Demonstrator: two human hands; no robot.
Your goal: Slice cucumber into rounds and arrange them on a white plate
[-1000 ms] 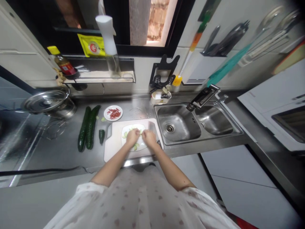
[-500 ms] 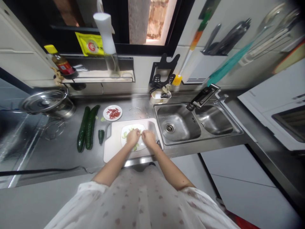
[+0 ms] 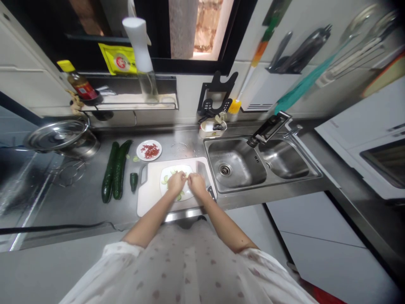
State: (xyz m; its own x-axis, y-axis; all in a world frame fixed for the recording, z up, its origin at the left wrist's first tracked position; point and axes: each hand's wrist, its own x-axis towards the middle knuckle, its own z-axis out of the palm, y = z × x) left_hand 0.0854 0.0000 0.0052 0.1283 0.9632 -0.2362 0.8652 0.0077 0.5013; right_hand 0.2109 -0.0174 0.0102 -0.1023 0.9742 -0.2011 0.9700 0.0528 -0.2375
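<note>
Both hands meet above a white plate (image 3: 164,189) that holds thin pale-green cucumber slices (image 3: 179,196). My left hand (image 3: 176,184) is closed, its fingertips pinched on a small pale bit that looks like a cucumber slice. Close beside it, my right hand (image 3: 196,185) is closed too, with its fingertips at the same bit. The hands cover much of the plate. Beneath the plate lies a white cutting board (image 3: 150,198) with a grey handle. A knife (image 3: 205,175) rests on the board's right side, its black handle pointing toward me, partly behind my right hand.
Two whole cucumbers (image 3: 115,171) and a short cucumber end (image 3: 133,182) lie left of the board. Behind it stands a small plate (image 3: 139,151) of chopped red pieces. A double sink (image 3: 234,185) is at right, a lidded pot (image 3: 79,145) at far left.
Both hands stay pinched together over the plate, with only a very slight shift of the fingers. The whole view has moved a little; the objects on the counter have not.
</note>
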